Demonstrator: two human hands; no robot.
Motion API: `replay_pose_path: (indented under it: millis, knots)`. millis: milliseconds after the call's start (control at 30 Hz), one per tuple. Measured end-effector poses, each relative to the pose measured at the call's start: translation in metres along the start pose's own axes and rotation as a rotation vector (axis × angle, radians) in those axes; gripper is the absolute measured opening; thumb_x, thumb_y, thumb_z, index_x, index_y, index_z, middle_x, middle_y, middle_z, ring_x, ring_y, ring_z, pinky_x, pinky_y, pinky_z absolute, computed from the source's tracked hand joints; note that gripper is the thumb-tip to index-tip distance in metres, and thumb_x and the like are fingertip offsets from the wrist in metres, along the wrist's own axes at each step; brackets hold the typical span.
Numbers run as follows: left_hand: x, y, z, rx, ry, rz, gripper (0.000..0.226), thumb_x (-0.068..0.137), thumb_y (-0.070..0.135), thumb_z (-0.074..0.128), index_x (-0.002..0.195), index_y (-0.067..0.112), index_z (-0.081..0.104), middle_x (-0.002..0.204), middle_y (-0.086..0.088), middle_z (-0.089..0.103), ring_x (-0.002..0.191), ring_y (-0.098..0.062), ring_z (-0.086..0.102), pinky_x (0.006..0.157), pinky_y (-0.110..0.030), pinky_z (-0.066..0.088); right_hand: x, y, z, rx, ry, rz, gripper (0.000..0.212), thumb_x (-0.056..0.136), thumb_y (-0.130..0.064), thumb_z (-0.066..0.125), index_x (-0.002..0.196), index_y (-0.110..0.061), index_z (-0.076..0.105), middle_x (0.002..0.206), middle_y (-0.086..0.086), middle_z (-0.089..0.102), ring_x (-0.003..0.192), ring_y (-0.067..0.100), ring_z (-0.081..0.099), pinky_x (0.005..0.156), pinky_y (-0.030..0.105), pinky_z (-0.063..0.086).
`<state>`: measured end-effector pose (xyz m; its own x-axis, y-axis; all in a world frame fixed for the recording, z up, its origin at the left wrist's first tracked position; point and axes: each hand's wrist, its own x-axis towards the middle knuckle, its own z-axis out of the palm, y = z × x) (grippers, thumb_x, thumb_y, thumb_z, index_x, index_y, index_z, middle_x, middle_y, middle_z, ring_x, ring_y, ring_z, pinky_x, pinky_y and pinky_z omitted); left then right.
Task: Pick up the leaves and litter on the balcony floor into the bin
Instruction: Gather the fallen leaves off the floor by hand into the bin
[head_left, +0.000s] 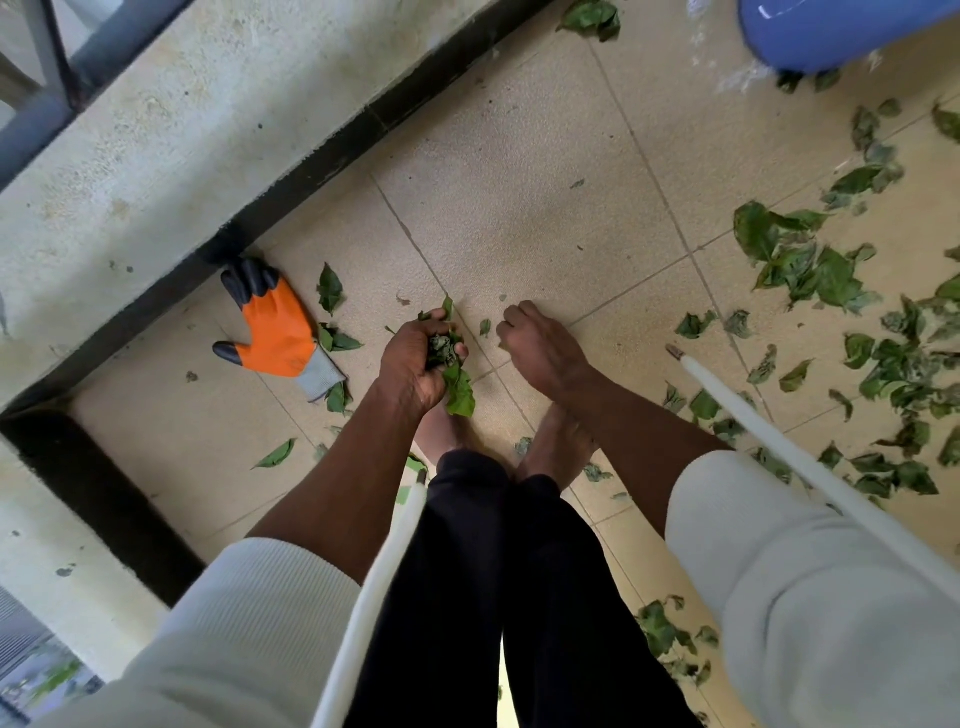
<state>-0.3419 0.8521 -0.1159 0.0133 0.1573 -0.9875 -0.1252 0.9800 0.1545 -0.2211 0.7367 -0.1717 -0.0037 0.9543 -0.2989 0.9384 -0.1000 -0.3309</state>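
- Leaves (451, 358) fill the left hand (415, 358), fingers curled tight round a green wad low over the balcony floor (519, 208), one large leaf hanging loose beneath the palm
- Right hand (535, 343) reaches down just beside it, fingers bent toward the tiles; whether it pinches a scrap cannot be told from the head view
- Small leaf (485, 327) lies between the two hands, probably the next target; a clean fingertip pinch would lift it better than a sweep
- Orange work glove (278, 332) lies unworn at 9 o'clock from the hands, against the dark kerb, with stray leaves (332, 340) beside it and under its cuff
- Heaviest scatter (810, 270) spreads from 2 to 4 o'clock, well apart from the hands, so most of the job looks still to do
- Blue bin (831, 31), seemingly the one meant, shows only its edge at 1 o'clock at the top of the frame, well apart from the gathered handful
- Judged advice: feed pickings from the right hand into the left wad, keep that grip firm so the hanging leaf does not drop, and carry across once the fist is full
- White drawstrings (779, 441) swing across the view and could hide small scraps
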Motion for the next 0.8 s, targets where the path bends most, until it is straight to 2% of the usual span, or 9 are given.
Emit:
replay_pose_path:
  millis: [100,167,233,400,533,600,667,733,800]
  knots:
    - [0.000,0.004,-0.003,-0.015,0.006,0.009,0.021,0.087,-0.010,0.046,0.093,0.008,0.055,0.073,-0.012,0.055,0.059,-0.018,0.053,0.045,-0.023,0.046,0.015,-0.019,0.000,0.110,-0.032,0.000,0.017,0.075,0.009,0.061,0.086,0.001,0.071,0.090,0.013,0.065,0.091,0.028,0.061,0.060,0.034,0.055]
    - [0.002,0.007,-0.007,-0.009,0.017,0.015,0.021,0.087,-0.010,0.047,0.093,0.008,0.056,0.073,-0.012,0.055,0.057,-0.018,0.053,0.045,-0.024,0.046,0.023,-0.026,0.003,0.059,-0.089,0.015,0.025,0.086,0.007,0.050,0.103,0.001,0.068,0.106,0.015,0.063,0.106,0.030,0.057,0.072,0.036,0.054]
    - [0.002,0.010,-0.010,-0.001,0.018,0.017,0.021,0.087,-0.010,0.047,0.092,0.008,0.056,0.073,-0.012,0.055,0.056,-0.018,0.053,0.046,-0.024,0.046,0.025,-0.028,0.005,0.020,-0.115,0.025,0.029,0.091,0.003,0.044,0.111,-0.001,0.065,0.114,0.014,0.061,0.112,0.028,0.054,0.078,0.034,0.052]
    - [0.002,0.017,-0.012,-0.006,0.019,0.029,0.021,0.088,-0.010,0.047,0.093,0.008,0.056,0.072,-0.011,0.055,0.058,-0.018,0.052,0.046,-0.024,0.046,0.017,-0.023,0.014,-0.046,-0.098,0.017,0.013,0.080,-0.001,0.061,0.085,-0.004,0.072,0.105,0.013,0.063,0.097,0.026,0.061,0.070,0.030,0.056]
    - [0.001,0.014,-0.004,-0.011,0.014,0.012,0.020,0.087,-0.010,0.048,0.092,0.008,0.057,0.073,-0.012,0.055,0.058,-0.018,0.053,0.046,-0.024,0.046,0.017,-0.006,0.020,-0.078,-0.119,-0.048,0.010,0.079,-0.006,0.065,0.085,-0.009,0.072,0.093,0.008,0.065,0.090,0.022,0.061,0.074,0.030,0.056]
    - [0.000,0.014,0.004,-0.019,-0.001,0.012,0.021,0.087,-0.011,0.047,0.092,0.008,0.056,0.074,-0.012,0.055,0.059,-0.018,0.052,0.047,-0.024,0.046,0.015,-0.002,0.015,-0.049,-0.084,0.022,0.010,0.078,-0.005,0.066,0.083,-0.010,0.073,0.092,0.006,0.065,0.090,0.022,0.061,0.068,0.029,0.056]
    - [0.000,0.015,0.015,-0.036,-0.024,0.013,0.022,0.087,-0.011,0.046,0.092,0.008,0.056,0.074,-0.012,0.055,0.060,-0.018,0.052,0.046,-0.024,0.046,0.018,0.008,0.003,0.068,-0.028,0.169,0.013,0.077,0.001,0.064,0.086,-0.005,0.071,0.093,0.010,0.064,0.091,0.027,0.061,0.068,0.033,0.055]
    - [0.000,0.020,0.030,-0.050,-0.048,0.013,0.022,0.088,-0.011,0.045,0.093,0.008,0.055,0.074,-0.012,0.054,0.060,-0.018,0.052,0.046,-0.023,0.046,0.031,0.030,-0.015,0.170,0.086,0.297,0.013,0.072,0.009,0.068,0.081,-0.001,0.068,0.086,0.016,0.064,0.082,0.032,0.063,0.065,0.032,0.053]
    - [0.000,0.026,0.049,-0.059,-0.069,0.015,0.022,0.089,-0.011,0.044,0.094,0.008,0.054,0.074,-0.013,0.054,0.060,-0.018,0.051,0.047,-0.022,0.046,0.053,0.060,-0.044,0.271,0.185,0.404,0.010,0.074,0.011,0.063,0.078,0.003,0.067,0.080,0.022,0.064,0.074,0.035,0.064,0.063,0.033,0.052]
